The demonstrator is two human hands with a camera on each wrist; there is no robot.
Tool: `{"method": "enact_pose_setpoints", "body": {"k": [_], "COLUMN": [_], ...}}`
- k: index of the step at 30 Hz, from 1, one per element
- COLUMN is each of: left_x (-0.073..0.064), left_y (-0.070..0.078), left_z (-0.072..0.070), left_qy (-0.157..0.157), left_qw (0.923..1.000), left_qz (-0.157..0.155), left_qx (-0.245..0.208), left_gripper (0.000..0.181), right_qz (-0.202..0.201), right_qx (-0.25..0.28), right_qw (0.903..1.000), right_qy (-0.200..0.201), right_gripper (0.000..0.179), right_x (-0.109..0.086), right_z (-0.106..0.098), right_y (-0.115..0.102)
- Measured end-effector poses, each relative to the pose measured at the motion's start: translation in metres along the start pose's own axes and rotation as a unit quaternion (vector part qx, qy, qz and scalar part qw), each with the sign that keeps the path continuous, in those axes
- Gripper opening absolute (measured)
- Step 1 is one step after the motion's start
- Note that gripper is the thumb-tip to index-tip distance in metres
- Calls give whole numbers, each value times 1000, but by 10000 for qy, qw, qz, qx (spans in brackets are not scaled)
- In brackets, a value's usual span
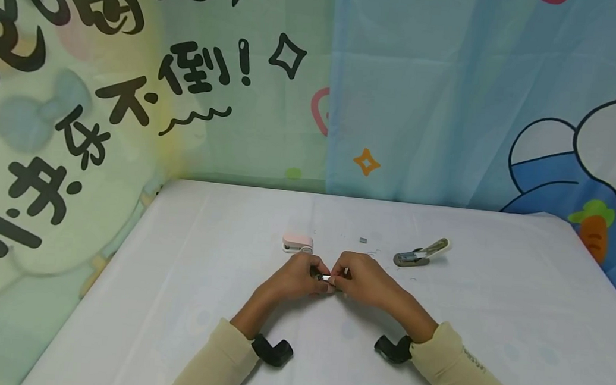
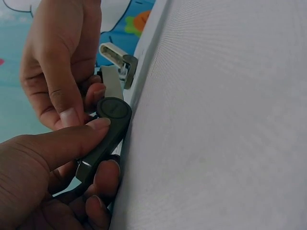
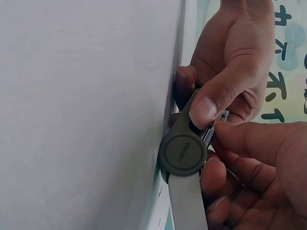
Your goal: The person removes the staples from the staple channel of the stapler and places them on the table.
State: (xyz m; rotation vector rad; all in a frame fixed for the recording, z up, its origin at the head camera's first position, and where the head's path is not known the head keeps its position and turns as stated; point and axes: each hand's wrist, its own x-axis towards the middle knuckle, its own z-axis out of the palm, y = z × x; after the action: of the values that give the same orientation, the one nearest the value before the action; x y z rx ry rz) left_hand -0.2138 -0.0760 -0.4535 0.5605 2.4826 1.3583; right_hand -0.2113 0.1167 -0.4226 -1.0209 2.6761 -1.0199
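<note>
Both hands meet at a small dark grey-green stapler (image 3: 183, 152) with a round hinge and a pale handle. My left hand (image 1: 298, 276) grips its dark body, the thumb lying along the top near the hinge disc in the left wrist view. Fingers of my right hand (image 1: 369, 278) curl round the hinge end, and the thumb and forefinger pinch near the metal staple channel (image 3: 209, 132). In the left wrist view the stapler (image 2: 114, 108) lies between the two hands. What the right fingertips do inside the channel is partly hidden.
A pink and white stapler (image 1: 298, 243) stands just beyond the left hand. Farther right lies another grey-green stapler (image 1: 421, 254) with its pale handle raised. Between them are a small grey block (image 1: 363, 240) and some loose staples (image 1: 373, 252) on the white tablecloth (image 1: 219, 240).
</note>
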Motion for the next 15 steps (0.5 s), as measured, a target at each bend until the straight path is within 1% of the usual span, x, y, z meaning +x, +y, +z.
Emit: {"method": "enact_pose_setpoints", "body": {"k": [6,11,15], "left_x": [0,1,2], "left_y": [0,0,-2], "left_z": [-1,-1,-1], "left_qy": [-17,-8,16], "left_qw": [9999,9998,9995], "left_qz": [48,89,153], "left_qx": [90,205,279], "left_gripper": [17,17,17], "right_qz": [-716,-966,-1054], "right_qx": [-255,-514,-469], "right_qw": [9971,9939,9933], "right_qy": [104,137,97], "right_gripper": [16,16,15], "right_x": [4,6,6], "right_z": [2,2,2], "right_y": [4,5,5]}}
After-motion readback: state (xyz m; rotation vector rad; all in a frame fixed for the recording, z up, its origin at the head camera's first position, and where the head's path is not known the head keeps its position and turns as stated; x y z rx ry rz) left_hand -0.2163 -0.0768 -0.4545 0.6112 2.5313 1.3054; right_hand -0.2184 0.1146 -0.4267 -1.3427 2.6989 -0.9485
